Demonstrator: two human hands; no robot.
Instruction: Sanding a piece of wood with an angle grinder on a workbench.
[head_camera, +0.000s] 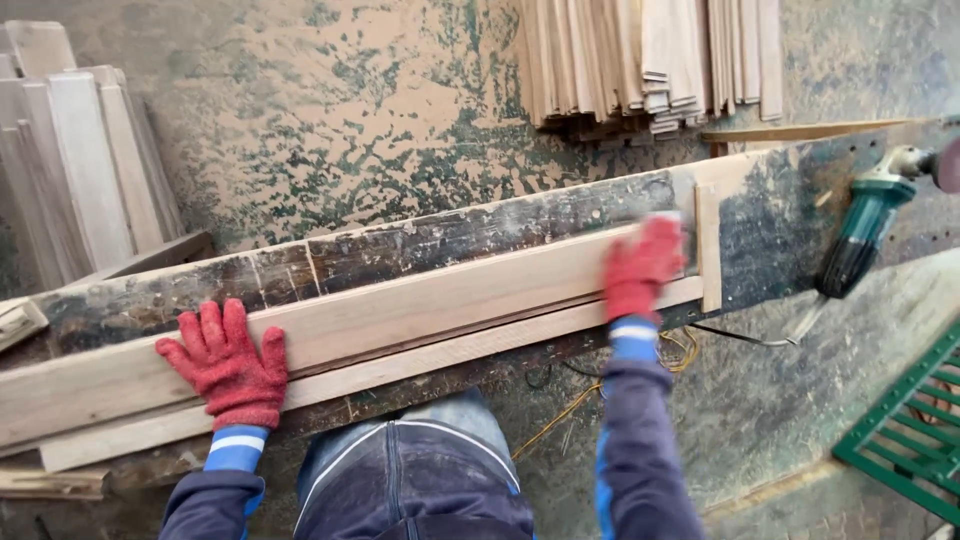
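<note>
A long pale wooden plank (420, 305) lies on a dark, worn workbench (480, 225), on top of a second plank whose front edge shows below it. My left hand (228, 362), in a red knit glove, presses flat on the plank near its left end with fingers spread. My right hand (642, 268), also in a red glove, rests on the plank near its right end and looks blurred; something pale peeks out at its top, but I cannot tell what it is. A short upright wooden strip (708, 248) butts against the plank's right end.
A green and black power tool (866, 232) lies on the bench at the right, its cable trailing down. Stacks of wooden slats stand at the back (650, 60) and at the left (80, 160). A green metal grid (905, 430) sits at the lower right. The floor is dusty with sawdust.
</note>
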